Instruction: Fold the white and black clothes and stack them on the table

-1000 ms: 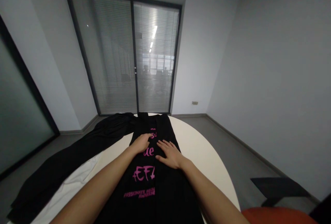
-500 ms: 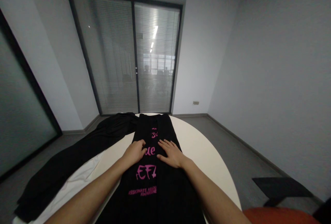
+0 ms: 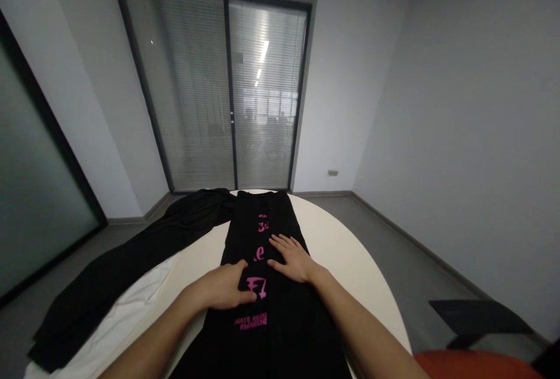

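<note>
A black shirt (image 3: pixel 297 323) with pink lettering lies lengthwise before me, its sides folded inward so that the letters are cut off. My left hand (image 3: pixel 224 287) rests on its left part, thumb and fingers apart, beside the large pink letters. On the right part, slightly farther away, my right hand (image 3: pixel 292 258) lies flat with spread fingers, touching the cloth near the middle seam where the folds meet. Neither hand's palm side shows.
The shirt lies on a round cream table (image 3: pixel 350 256). Along its left side are a long black garment (image 3: pixel 126 262) and white cloth (image 3: pixel 126 312). An orange-red chair (image 3: pixel 476 364) stands at the lower right. Glazed doors (image 3: pixel 231 87) with blinds are beyond.
My left hand has moved toward me along the shirt, and its thumb now sits lower. Less of the lettering shows at its left side. My right hand has stayed nearly still.
</note>
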Tool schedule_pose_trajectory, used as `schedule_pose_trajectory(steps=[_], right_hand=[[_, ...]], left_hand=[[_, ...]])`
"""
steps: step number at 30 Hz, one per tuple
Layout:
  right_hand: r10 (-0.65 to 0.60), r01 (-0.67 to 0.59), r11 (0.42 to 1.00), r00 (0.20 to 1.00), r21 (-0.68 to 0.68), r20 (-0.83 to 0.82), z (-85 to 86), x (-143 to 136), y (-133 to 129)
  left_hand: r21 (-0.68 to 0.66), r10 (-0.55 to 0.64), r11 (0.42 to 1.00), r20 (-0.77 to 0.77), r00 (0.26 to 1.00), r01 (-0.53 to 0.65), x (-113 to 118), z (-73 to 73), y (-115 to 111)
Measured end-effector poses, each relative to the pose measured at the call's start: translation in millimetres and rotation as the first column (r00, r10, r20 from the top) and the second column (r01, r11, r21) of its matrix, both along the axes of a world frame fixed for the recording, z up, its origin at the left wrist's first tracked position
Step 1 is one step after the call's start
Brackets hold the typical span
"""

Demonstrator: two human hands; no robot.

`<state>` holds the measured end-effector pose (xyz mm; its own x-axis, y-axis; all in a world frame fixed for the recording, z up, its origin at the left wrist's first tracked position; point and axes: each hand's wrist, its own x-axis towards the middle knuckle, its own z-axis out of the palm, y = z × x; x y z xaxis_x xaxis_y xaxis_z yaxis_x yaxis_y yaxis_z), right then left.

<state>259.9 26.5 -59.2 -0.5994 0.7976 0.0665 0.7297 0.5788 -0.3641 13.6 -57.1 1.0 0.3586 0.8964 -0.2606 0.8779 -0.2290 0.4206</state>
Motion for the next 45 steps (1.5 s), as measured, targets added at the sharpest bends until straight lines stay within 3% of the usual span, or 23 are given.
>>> schedule_pose_trajectory(steps=[3, 5, 9, 14, 17, 20, 25, 29, 31, 35, 37, 40, 42, 44, 45], right_hand=[[0.005, -0.005, 1.0, 1.0, 0.01, -0.008, -1.2, 0, 0], [0.007, -0.007, 1.0, 1.0, 0.015, -0.011, -2.3, 0, 1], [0.015, -0.015, 1.0, 1.0, 0.019, -0.012, -3.3, 1, 1], [0.043, -0.04, 0.991, 0.999, 0.128, -0.026, 8.3, 0, -5], [0.204, -0.197, 0.945, 0.979, 0.262, -0.001, 22.3, -5, -14], [0.355, -0.355, 0.888, 0.933, 0.293, 0.055, 29.8, -14, -23], [0.377, -0.39, 0.879, 0.921, 0.275, 0.102, 22.2, -22, -26], [0.368, -0.371, 0.894, 0.928, 0.253, 0.06, 17.6, -21, -24], [0.368, -0.366, 0.9, 0.929, 0.236, 0.037, 17.6, -20, -23], [0.364, -0.354, 0.913, 0.932, 0.202, -0.009, 18.4, -18, -23], [0.366, -0.355, 0.915, 0.93, 0.192, -0.026, 18.4, -18, -23], [0.368, -0.354, 0.917, 0.929, 0.183, -0.045, 18.1, -18, -24], [0.366, -0.352, 0.919, 0.929, 0.176, -0.052, 18.2, -18, -24], [0.368, -0.354, 0.92, 0.928, 0.167, -0.064, 19.3, -17, -25], [0.373, -0.357, 0.92, 0.925, 0.161, -0.076, 20.4, -17, -26]], left_hand=[[-0.206, -0.072, 0.973, 0.157, 0.985, 0.104, -10, 6.3, -3], [-0.357, -0.031, 0.923, 0.299, 0.954, 0.142, -15, 4.8, -2], [-0.421, 0.062, 0.894, 0.456, 0.888, 0.154, -21, -6.0, -1], [-0.422, 0.065, 0.893, 0.467, 0.882, 0.158, -16, -13.2, -6], [-0.418, 0.066, 0.895, 0.467, 0.882, 0.154, -11, -13.7, -11], [-0.4, 0.041, 0.903, 0.44, 0.897, 0.155, -4, -13.2, -18], [-0.511, -0.053, 0.83, 0.325, 0.944, 0.223, 0, -6.4, -29], [-0.574, -0.054, 0.799, 0.228, 0.972, 0.179, -3, 2.9, -34], [-0.64, -0.051, 0.74, 0.257, 0.965, 0.21, -4, 8.0, -37], [-0.723, -0.137, 0.553, 0.411, 0.901, 0.414, 2, 15.0, -45], [-0.703, -0.22, 0.516, 0.444, 0.868, 0.49, 6, 15.5, -48], [-0.644, -0.227, 0.551, 0.496, 0.838, 0.531, 11, 13.5, -49], [-0.557, -0.203, 0.666, 0.504, 0.839, 0.496, 14, 11.5, -47], [-0.372, -0.257, 0.819, 0.442, 0.859, 0.436, 17, 8.9, -44], [-0.264, -0.307, 0.866, 0.388, 0.869, 0.424, 18, 7.2, -43]])
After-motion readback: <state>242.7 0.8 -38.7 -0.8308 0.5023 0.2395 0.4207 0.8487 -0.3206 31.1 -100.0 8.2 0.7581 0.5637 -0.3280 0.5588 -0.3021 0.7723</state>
